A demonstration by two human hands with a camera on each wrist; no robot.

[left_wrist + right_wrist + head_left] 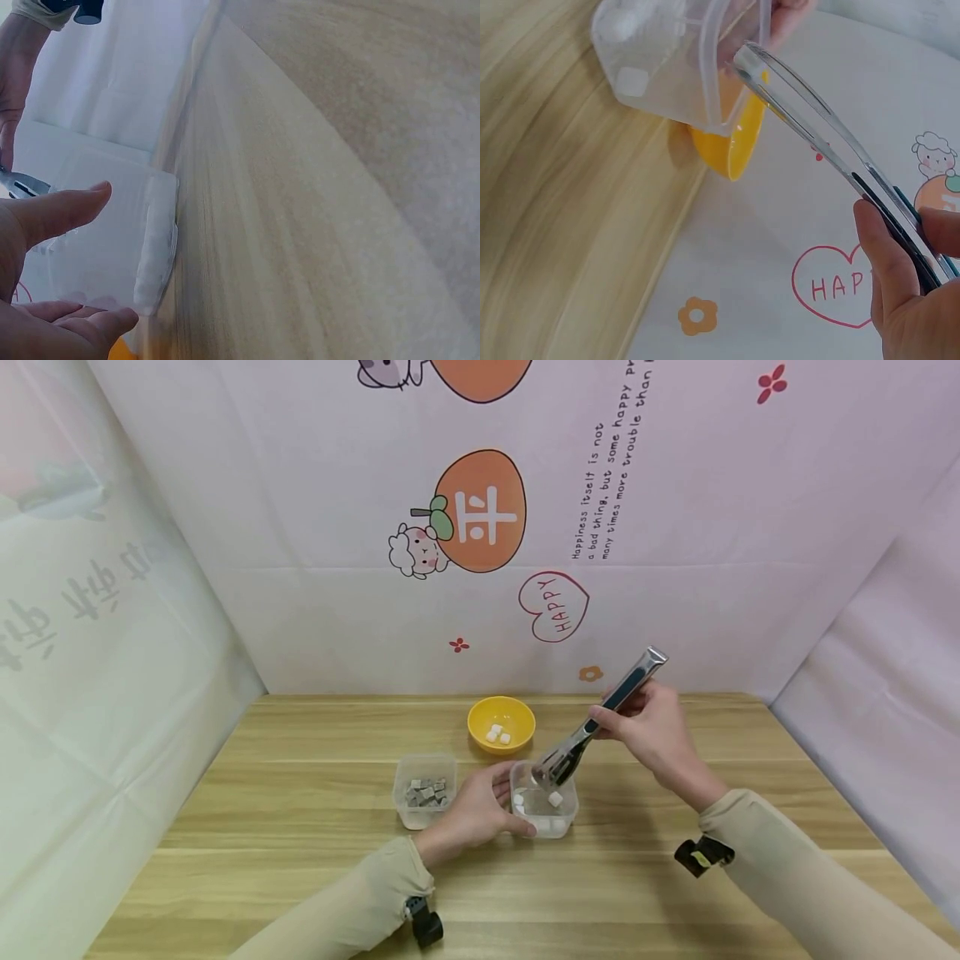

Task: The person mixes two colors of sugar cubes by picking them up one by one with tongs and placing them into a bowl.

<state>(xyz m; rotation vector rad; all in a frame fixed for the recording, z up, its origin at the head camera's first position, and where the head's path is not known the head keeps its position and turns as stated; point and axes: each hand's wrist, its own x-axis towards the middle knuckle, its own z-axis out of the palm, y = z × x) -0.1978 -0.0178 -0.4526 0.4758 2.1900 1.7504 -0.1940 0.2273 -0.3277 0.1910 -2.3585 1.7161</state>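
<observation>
My right hand (654, 735) grips metal tongs (615, 697) with dark handle insets, slanting down to the left. Their tips (748, 60) are at the open top of a clear plastic container (545, 827); whether they pinch something is hard to tell. Several white cubes (555, 799) lie inside that container. Against its left side, my left hand (476, 806) holds it, thumb at the front and fingers behind. In the left wrist view, the thumb (71, 214) and fingers lie along the container wall (112, 225).
A yellow bowl (480, 745) with a few white cubes stands behind the container. To the left sits another clear container (408, 768) with several grey cubes (427, 792). All stand on a wood-grain table (315, 777), backed by a printed white sheet (337, 610).
</observation>
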